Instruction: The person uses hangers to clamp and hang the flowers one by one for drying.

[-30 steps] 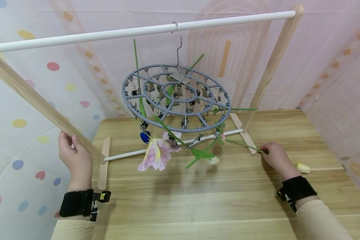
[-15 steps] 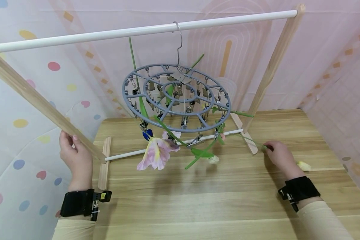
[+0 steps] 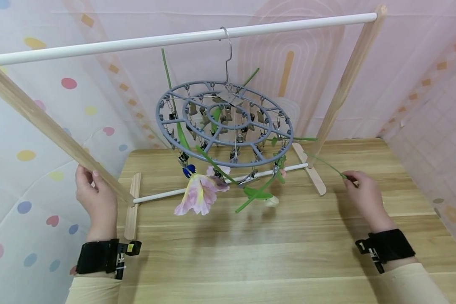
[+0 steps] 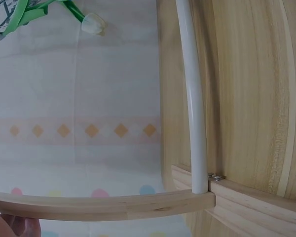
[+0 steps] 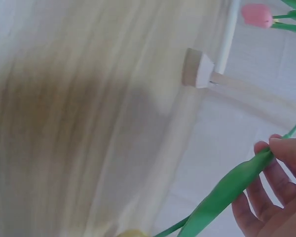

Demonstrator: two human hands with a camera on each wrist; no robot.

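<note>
Green flower stem (image 3: 328,166) with its long leaf (image 5: 227,187) is pinched between the fingers (image 5: 278,148) of the right hand (image 3: 365,196), which is raised just above the bench (image 3: 251,253), to the right of the round grey clip hanger (image 3: 224,122). The stem runs from that hand up and left toward the hanger's right rim. In the right wrist view a yellowish bud (image 5: 133,233) shows at the bottom edge, below the leaf.

The left hand (image 3: 95,196) is curled round the slanted wooden leg (image 3: 49,126) of the drying rack, left of the hanger. The hanger hooks over the rack's white top rail (image 3: 175,40). From its clips hang a pink-and-yellow flower (image 3: 199,195), a small blue flower (image 3: 188,170), a white bud (image 3: 270,201) and a pink bud (image 5: 256,15), all on green stems.

No brand, label or readable writing shows anywhere; black straps (image 3: 99,256) sit on both wrists.
</note>
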